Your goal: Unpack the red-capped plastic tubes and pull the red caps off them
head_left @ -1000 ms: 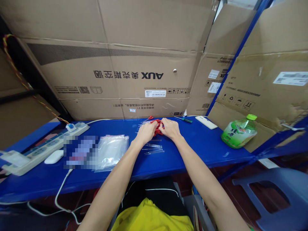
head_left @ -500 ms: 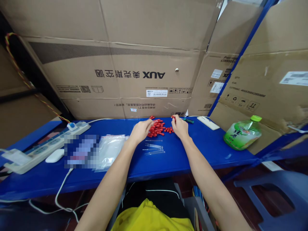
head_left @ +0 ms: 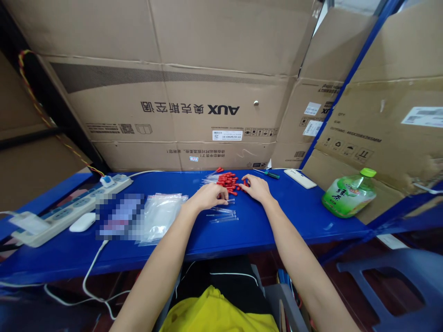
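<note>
A heap of small red caps (head_left: 229, 179) lies on the blue shelf top (head_left: 263, 221), near the cardboard boxes. Several thin clear tubes (head_left: 223, 214) lie just in front of the heap. My left hand (head_left: 208, 195) rests knuckles-up beside the tubes, fingers curled and tips pinched toward them; I cannot make out what the fingers hold. My right hand (head_left: 256, 187) lies to the right of the red caps, fingers bent and touching the heap's edge; whether it holds a cap is hidden.
Clear plastic bags (head_left: 159, 215) lie left of my hands, with a white mouse (head_left: 82, 222) and a power strip (head_left: 69, 206) further left. A green screwdriver (head_left: 269, 174), a white remote (head_left: 299, 178) and a green drink bottle (head_left: 348, 192) sit to the right. Cardboard boxes (head_left: 194, 110) wall the back.
Both hands were together on the red heap, then spread apart. Now both have drawn back toward me, the left down to the clear tubes, the right to the heap's right edge.
</note>
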`<state>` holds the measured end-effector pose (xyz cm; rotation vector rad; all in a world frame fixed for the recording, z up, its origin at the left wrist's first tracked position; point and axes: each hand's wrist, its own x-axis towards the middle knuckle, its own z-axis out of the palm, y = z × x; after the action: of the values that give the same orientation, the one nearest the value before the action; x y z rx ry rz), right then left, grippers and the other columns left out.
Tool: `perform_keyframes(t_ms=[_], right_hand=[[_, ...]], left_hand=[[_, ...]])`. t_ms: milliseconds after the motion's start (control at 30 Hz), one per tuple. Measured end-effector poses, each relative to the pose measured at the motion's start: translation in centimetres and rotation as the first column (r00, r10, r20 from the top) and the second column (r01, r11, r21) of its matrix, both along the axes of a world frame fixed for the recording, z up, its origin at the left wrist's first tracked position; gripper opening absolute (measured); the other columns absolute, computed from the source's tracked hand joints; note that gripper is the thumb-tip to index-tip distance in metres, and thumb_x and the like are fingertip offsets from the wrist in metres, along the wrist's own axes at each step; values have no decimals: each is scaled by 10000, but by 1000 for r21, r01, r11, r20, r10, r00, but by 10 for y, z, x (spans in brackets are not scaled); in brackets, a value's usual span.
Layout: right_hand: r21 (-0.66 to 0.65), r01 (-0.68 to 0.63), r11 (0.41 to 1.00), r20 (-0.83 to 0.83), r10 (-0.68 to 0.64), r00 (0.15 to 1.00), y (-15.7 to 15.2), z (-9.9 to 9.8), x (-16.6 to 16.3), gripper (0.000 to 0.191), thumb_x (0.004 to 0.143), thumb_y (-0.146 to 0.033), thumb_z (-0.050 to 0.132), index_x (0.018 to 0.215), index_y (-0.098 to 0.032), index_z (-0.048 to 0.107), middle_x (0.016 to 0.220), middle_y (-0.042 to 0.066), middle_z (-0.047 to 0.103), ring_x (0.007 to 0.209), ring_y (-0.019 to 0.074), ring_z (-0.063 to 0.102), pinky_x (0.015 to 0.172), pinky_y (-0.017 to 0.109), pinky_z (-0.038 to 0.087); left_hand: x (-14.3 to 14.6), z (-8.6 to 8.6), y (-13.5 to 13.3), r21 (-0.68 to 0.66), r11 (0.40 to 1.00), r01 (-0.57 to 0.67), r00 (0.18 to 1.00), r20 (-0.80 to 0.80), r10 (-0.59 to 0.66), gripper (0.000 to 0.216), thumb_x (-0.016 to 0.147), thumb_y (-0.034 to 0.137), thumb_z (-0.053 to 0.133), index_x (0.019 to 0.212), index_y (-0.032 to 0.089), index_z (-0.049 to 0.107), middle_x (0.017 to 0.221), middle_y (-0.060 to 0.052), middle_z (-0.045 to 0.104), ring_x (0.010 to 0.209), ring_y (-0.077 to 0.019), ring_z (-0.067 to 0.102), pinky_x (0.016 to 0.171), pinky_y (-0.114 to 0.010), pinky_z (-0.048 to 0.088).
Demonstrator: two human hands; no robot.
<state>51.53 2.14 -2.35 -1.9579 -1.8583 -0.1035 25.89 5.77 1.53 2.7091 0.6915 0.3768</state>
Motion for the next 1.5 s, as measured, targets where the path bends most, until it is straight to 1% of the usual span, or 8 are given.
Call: perform_keyframes(t_ms=[233,533,633,767,867,1033,1267,1500], right_hand=[[-29,-13,1000,-57,11,998,2,-10,11,421,863,-667,695,1054,-295,739,1046,26,703,942,208,660,706,283,419],[106,-53,993,-86,62,994,0,-6,4,338,904,-563,700,1069,-268,707,1003,19,700,885,188,649,708,284,422],[202,-124,971,-33,134,990,-2,-2,-11,258,976,-480,628,1083,-252,687,994,33,702,922,199,636,774,301,440],[267,-326,907,99,311,945,-5,4,-37,258,1006,-456,590,1101,-230,670,1051,68,712,1002,227,609,866,331,441],[230,-437,869,189,401,896,-7,5,-52,295,996,-485,606,1112,-220,665,1072,84,709,1015,239,599,877,346,428],[178,-512,840,302,448,841,-4,-1,-62,317,978,-485,637,1143,-215,663,1116,94,674,1027,244,582,877,353,408],[158,-550,820,404,455,794,2,-9,-69,255,1007,-441,602,1091,-212,679,1059,94,633,1010,244,548,843,355,384],[180,-574,799,347,495,797,4,-11,-70,243,1045,-407,536,1089,-211,672,1045,88,651,1007,229,565,856,344,393]], left_hand=[[0,-9,6,-45,996,76,996,-43,-78,52,818,277,793,864,256,804,877,21,782,767,-142,657,673,-238,389],[-3,-6,5,-28,997,65,997,-47,-67,92,861,332,750,874,261,806,908,17,790,797,-152,679,679,-246,404],[-6,2,5,95,991,-94,995,33,91,200,936,407,659,919,257,791,952,-5,787,850,-175,684,716,-257,428],[-13,5,7,188,890,-416,904,190,383,221,988,363,558,1031,252,745,1048,-33,776,950,-205,689,767,-269,468],[-17,2,11,161,850,-501,865,115,489,185,961,324,583,1045,251,730,1031,-42,772,963,-228,696,772,-283,491],[-21,-8,17,137,880,-455,884,-53,465,182,898,224,620,1012,267,755,1067,-40,753,1016,-239,695,812,-289,514],[-21,-12,21,142,893,-426,896,-73,439,203,875,240,657,1045,278,763,1108,-46,725,1031,-233,684,852,-290,527],[-21,-14,22,161,905,-394,911,-63,408,195,888,226,643,1044,259,755,1155,-68,684,1109,-244,650,916,-306,520]])
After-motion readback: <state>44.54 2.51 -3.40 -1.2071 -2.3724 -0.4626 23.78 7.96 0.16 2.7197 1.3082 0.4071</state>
